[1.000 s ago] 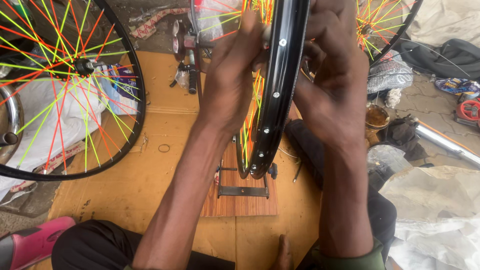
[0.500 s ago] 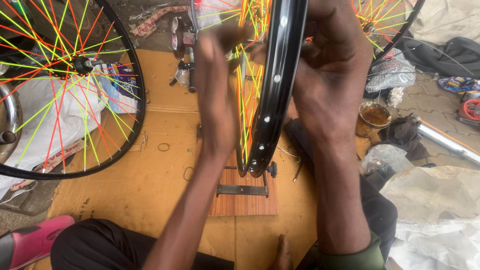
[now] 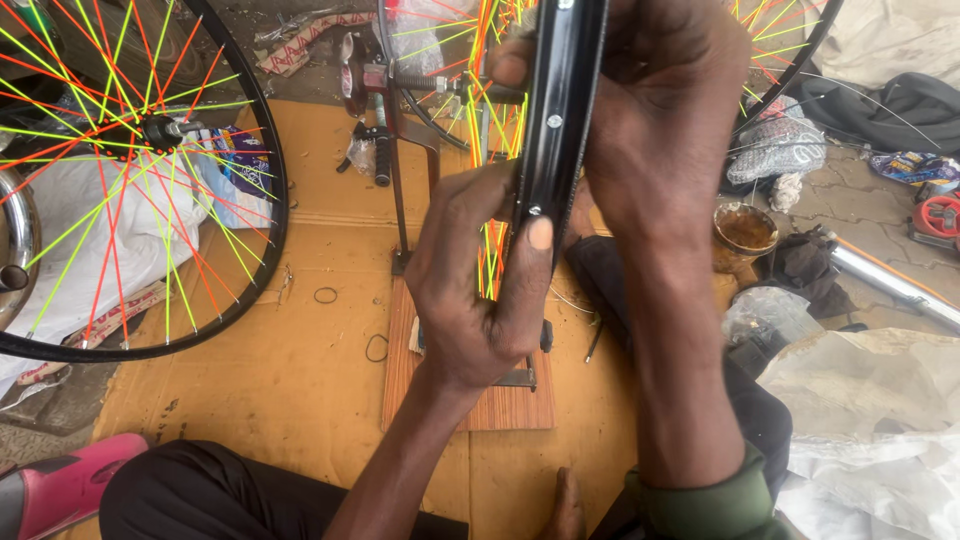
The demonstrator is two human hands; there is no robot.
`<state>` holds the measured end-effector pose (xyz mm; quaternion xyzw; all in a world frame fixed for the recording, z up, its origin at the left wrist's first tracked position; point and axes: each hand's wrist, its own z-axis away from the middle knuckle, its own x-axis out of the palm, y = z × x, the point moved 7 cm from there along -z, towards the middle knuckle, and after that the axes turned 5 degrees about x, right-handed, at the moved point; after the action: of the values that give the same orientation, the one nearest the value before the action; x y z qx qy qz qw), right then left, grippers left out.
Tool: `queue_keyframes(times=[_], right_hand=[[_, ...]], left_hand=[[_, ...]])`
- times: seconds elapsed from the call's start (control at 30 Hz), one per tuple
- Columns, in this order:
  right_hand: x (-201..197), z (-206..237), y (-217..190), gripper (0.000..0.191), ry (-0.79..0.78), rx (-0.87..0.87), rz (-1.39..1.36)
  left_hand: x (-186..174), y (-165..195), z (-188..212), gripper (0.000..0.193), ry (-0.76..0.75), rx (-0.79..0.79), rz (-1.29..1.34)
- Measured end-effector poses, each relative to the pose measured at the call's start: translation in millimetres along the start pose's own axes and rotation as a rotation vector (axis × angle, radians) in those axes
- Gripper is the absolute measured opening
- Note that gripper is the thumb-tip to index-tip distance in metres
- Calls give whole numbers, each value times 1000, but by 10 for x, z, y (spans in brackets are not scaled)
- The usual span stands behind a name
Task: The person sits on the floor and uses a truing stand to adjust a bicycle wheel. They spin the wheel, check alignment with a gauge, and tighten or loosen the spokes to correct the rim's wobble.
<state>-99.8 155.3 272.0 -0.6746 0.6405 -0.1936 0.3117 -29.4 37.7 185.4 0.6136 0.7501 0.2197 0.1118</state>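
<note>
A black bicycle rim [image 3: 562,110] with neon yellow and orange spokes stands upright in a metal truing stand [image 3: 405,150] on a wooden base [image 3: 500,405]. My left hand [image 3: 478,280] grips the rim's lower part from the left, thumb pressed on its outer face. My right hand [image 3: 660,120] clasps the rim higher up from the right, fingers wrapped over the edge. The wheel's hub is hidden behind my hands.
A second black wheel [image 3: 130,180] with the same bright spokes leans at the left over white sacks. Cardboard [image 3: 290,370] covers the floor. A tin of brown grease [image 3: 745,232], dark cloth, a metal tube [image 3: 885,280] and crumpled plastic lie at the right. Small rubber rings lie near the stand.
My left hand has slid down the rim toward me and now grips it lower. My right hand stays high on the rim.
</note>
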Motion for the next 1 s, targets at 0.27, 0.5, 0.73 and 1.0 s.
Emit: queue_keyframes(times=[0.27, 0.5, 0.73, 1.0], right_hand=[[-253, 250, -22, 10, 170, 86, 138], [-111, 259, 176, 14, 90, 22, 82], [-75, 160, 651, 6, 100, 55, -320], [-46, 304, 806, 17, 214, 199, -518]], left_hand=[[-36, 22, -187, 31, 56, -58, -76], [45, -47, -417, 30, 49, 9, -93], [63, -70, -423, 24, 81, -2, -95], [116, -38, -496, 22, 127, -69, 10]])
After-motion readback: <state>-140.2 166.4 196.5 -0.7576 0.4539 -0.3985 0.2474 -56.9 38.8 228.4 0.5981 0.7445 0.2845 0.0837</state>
